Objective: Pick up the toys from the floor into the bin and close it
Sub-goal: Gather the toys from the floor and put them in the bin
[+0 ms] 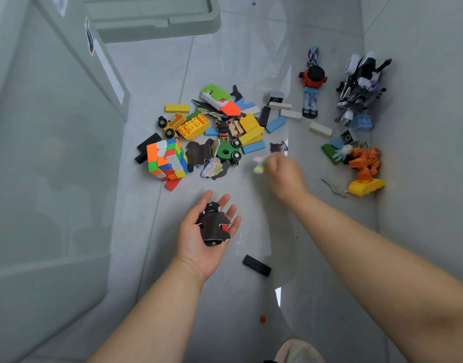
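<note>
Dozens of bright plastic toys [193,125] lie mid-frame; flat-palmed left hand [192,233] carries dark puzzle pieces [214,224], right hand [284,172] pinches a blurred pastel piece [259,165]; glossy grey floor tiles [225,61] below

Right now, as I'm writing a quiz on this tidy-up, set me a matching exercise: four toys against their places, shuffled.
1. multicoloured puzzle cube
2. black rectangular block
3. orange plastic figure
4. dark cardboard jigsaw pieces

A. on the left hand, palm up
B. alone, nearest the person
C. far right, away from the toy heap
D. left side of the heap

Pairs: 1-D, 2-B, 3-C, 4-A
</note>
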